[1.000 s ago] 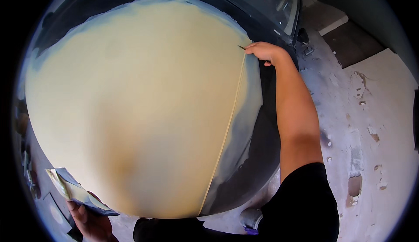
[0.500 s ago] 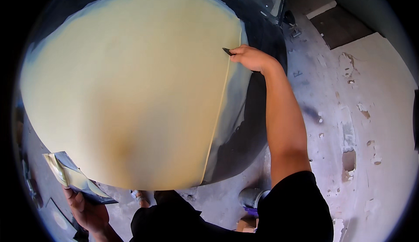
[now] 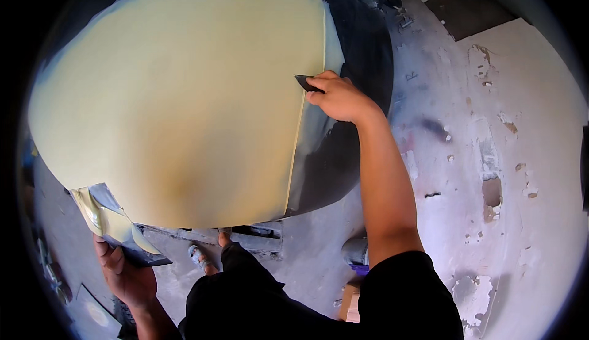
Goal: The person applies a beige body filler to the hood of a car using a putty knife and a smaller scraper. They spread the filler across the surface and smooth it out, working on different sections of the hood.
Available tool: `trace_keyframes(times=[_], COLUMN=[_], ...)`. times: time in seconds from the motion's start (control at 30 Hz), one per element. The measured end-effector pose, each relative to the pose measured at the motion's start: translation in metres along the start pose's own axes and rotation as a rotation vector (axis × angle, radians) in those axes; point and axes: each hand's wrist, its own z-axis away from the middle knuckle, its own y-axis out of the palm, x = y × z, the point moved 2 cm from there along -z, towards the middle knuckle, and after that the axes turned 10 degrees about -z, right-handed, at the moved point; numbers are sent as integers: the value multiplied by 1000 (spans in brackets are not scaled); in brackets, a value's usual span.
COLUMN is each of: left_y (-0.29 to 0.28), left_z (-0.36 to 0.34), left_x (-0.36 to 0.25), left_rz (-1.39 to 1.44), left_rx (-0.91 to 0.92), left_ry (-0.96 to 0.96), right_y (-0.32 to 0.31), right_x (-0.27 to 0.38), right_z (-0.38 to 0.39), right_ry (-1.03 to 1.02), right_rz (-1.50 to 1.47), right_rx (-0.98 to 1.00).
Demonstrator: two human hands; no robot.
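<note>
A big curved dark vehicle panel, coated over most of its face with pale yellow filler (image 3: 215, 88), spreads out before me. My right hand (image 3: 340, 99) is closed around a small dark putty spreader (image 3: 308, 85), whose blade rests at the right side of the coating. A thin raised ridge of filler (image 3: 296, 150) runs from beneath that hand toward the near edge. At the near left corner, my left hand (image 3: 130, 278) grips a flat mixing board (image 3: 116, 226) smeared with yellow and grey filler, tilted beside the panel's edge.
Bare dark bodywork (image 3: 368, 52) borders the coating on the right. The floor (image 3: 442, 217) there is whitish and chipped, with a dark mat (image 3: 469, 9) farther off. Near my right elbow stand a metal can (image 3: 356, 251) and a cardboard box (image 3: 351, 303). My sandalled foot (image 3: 199, 257) shows below.
My right hand has drawn the spreader toward me along the coating's right side. The view has shifted, bringing more floor and my feet in below the panel. My left hand still holds the board.
</note>
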Motion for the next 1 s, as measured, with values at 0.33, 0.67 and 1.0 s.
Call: trace_keyframes(times=[0.33, 0.67, 1.0], left_y=[8, 11, 11], left_z=[4, 14, 27], left_x=[-5, -10, -7], left_rz=[-17, -33, -10], left_rx=[-15, 69, 54], left_ry=[-40, -40, -54], right_y=[50, 97, 141], right_x=[11, 19, 14], right_z=[67, 128, 173], right_ry=[-14, -88, -162], right_rz=[39, 14, 33], right_rx=[-68, -176, -253])
